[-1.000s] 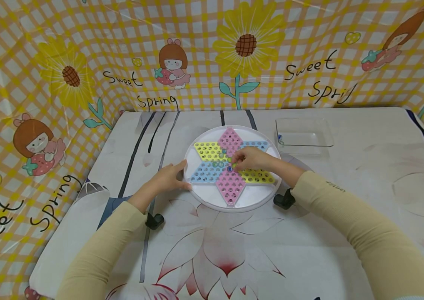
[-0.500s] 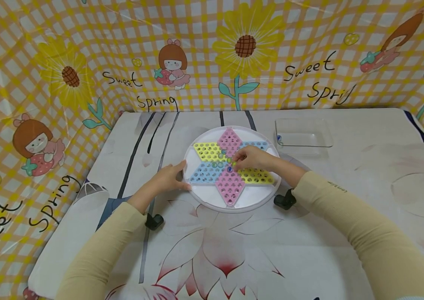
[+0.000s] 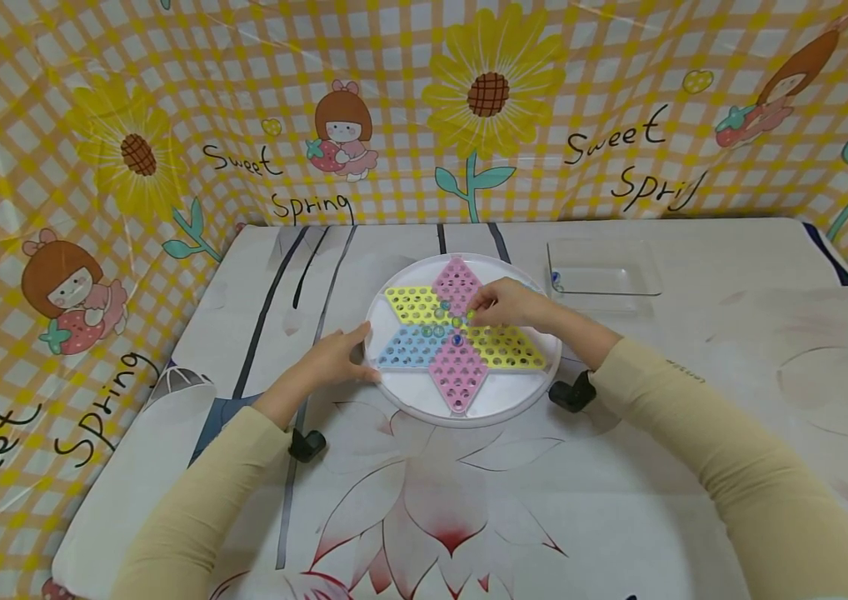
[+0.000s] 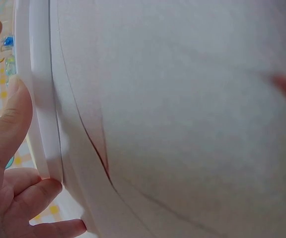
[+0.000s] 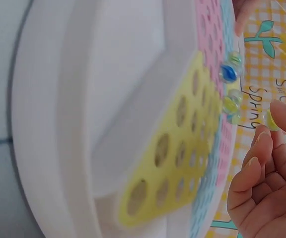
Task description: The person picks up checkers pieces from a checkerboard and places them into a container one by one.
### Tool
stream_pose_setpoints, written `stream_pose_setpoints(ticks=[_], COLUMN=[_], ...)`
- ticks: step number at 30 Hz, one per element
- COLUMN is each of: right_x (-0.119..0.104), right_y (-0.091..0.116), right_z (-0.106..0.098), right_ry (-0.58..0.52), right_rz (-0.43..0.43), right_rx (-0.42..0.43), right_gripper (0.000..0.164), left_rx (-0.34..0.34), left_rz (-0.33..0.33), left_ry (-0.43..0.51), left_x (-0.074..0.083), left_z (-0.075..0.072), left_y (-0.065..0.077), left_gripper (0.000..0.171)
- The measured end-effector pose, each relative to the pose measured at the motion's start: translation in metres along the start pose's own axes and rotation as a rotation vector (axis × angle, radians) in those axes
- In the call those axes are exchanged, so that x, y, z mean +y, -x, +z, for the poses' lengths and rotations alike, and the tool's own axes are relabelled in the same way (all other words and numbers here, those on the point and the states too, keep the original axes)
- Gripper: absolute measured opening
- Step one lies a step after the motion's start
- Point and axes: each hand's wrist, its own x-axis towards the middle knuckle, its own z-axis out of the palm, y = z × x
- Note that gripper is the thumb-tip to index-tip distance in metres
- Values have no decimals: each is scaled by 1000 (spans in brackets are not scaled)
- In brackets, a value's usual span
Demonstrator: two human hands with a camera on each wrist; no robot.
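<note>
On the table (image 3: 656, 492), straight ahead at twelve o'clock, a round white game board (image 3: 403, 387) lies flat. Past its rim a modest strip of tabletop runs to the far edge, where a checked cloth (image 3: 397, 125) rises. A broader stretch, printed with flower petals (image 3: 445, 500), spreads from the rim at six o'clock. The tight side is two o'clock: a clear box (image 3: 611, 280) sits just beside the rim, a blue marble (image 3: 556, 277) near its left end.

The left sleeve (image 3: 195, 508) comes in from eight o'clock, and the left hand (image 3: 330, 360) rests against the rim at nine, thumb and fingers spread, gripping nothing. The right sleeve (image 3: 724, 450) slants in from four. I can see the right hand (image 3: 508, 305) poised over the board, slightly to two o'clock of its middle, thumb and fingertips pinching a yellow-green marble (image 5: 271, 120) above the surface. A small cluster of marbles (image 3: 440, 313) sits around the board's middle, a dark blue one (image 3: 457, 340) at its six o'clock side.
</note>
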Motion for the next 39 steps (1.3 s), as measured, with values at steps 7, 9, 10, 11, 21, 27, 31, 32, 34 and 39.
stream_pose_setpoints(ticks=[7, 9, 10, 11, 21, 27, 31, 32, 34, 39], right_x=[-3, -3, -4, -4, -2, -6, -7, -7, -6, -2], right_y=[3, 4, 5, 6, 10, 15, 18, 19, 21, 26], right_z=[-10, -13, -14, -15, -28, -37, -43, -45, -49, -60], right_ry=[10, 10, 8, 5, -44, -75, -63, -67, -62, -78], right_rz=[11, 6, 3, 3, 28, 63, 78, 78, 77, 84], right_rx=[30, 33, 32, 32, 40, 68, 85, 90, 100, 124], right_gripper=[23, 25, 26, 27, 36, 34, 36, 36, 37, 36], left_rx=[-1, 0, 1, 0, 3, 5, 4, 4, 1, 2], left_rz=[-11, -11, -10, -12, 10, 9, 3, 1, -3, -7], left_ry=[8, 9, 8, 12, 4, -4, -5, -4, -3, -4], left_x=[0, 0, 0, 0, 1, 1, 1, 1, 0, 0], left_z=[-1, -1, -1, -1, -1, -1, -1, -1, -1, 0], left_y=[1, 1, 1, 1, 3, 4, 3, 3, 2, 1], left_gripper=[92, 92, 92, 92, 90, 91, 91, 91, 91, 91])
